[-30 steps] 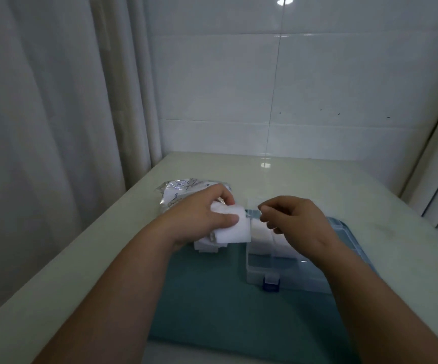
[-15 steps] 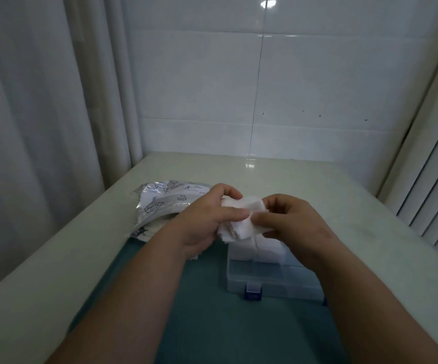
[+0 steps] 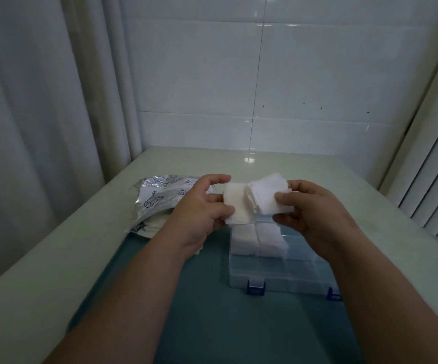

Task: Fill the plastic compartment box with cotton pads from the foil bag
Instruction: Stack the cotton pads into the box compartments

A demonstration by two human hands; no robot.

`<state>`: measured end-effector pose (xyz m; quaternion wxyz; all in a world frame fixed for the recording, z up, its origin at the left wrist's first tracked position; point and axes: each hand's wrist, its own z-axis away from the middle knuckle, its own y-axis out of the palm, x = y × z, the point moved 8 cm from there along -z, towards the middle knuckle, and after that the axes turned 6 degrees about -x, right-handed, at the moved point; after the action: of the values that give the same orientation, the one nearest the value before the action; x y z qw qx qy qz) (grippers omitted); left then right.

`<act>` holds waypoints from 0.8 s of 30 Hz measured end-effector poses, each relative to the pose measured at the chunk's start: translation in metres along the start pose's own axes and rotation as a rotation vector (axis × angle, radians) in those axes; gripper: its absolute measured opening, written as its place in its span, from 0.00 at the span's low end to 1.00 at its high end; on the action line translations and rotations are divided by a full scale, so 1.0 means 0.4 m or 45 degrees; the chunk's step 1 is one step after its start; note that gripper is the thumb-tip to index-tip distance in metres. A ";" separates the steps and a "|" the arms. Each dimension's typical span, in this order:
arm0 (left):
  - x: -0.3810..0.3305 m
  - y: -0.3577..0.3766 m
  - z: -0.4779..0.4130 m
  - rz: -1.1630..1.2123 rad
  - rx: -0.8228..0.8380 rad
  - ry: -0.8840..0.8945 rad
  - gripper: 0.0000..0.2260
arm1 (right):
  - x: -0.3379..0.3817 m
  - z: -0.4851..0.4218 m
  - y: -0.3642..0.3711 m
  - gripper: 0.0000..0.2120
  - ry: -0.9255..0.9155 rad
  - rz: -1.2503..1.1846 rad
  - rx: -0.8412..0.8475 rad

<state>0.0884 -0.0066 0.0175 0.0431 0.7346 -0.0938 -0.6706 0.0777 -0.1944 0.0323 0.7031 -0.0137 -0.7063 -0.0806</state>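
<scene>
Mid-task, we judge. The left hand point(image 3: 202, 208) and right hand point(image 3: 312, 216) both hold a stack of cotton pads point(image 3: 254, 203) in the air, above the far end of the plastic compartment box point(image 3: 273, 282). Left thumb and fingers are curled, pinching the neater left part of the stack. Right thumb and fingers are curled too, pinching the fanned-out right part. We read this as splitting or squaring the stack before dropping it in.

Done so far: we count at least two far-left compartments already holding white pads point(image 3: 258, 239). The near row looks empty through the clear plastic. The right side of the box is hidden behind the right arm, so we cannot tell its fill.

The foil bag point(image 3: 157, 198) lies on the table point(image 3: 55, 271), left of the box, partly behind the left hand. White shows at its near end, so more pads probably remain. The box sits on a teal mat point(image 3: 212, 319), lid open or off, we cannot tell which.

Left: place this stack, then fill the remaining compartments.
</scene>
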 end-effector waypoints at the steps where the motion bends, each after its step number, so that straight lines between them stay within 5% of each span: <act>1: -0.001 -0.003 -0.001 -0.024 -0.026 0.014 0.23 | 0.002 0.000 -0.004 0.05 0.004 -0.060 -0.014; 17: 0.009 -0.008 -0.002 -0.248 -0.090 0.050 0.22 | 0.004 0.015 0.021 0.06 0.011 -0.115 0.139; 24: 0.007 0.005 0.009 -0.383 -0.055 0.072 0.23 | 0.014 0.022 0.030 0.11 -0.142 0.189 0.072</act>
<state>0.0850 -0.0088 0.0148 -0.0394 0.7579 0.0330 -0.6503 0.0706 -0.1820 0.0389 0.6668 -0.0506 -0.7435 -0.0073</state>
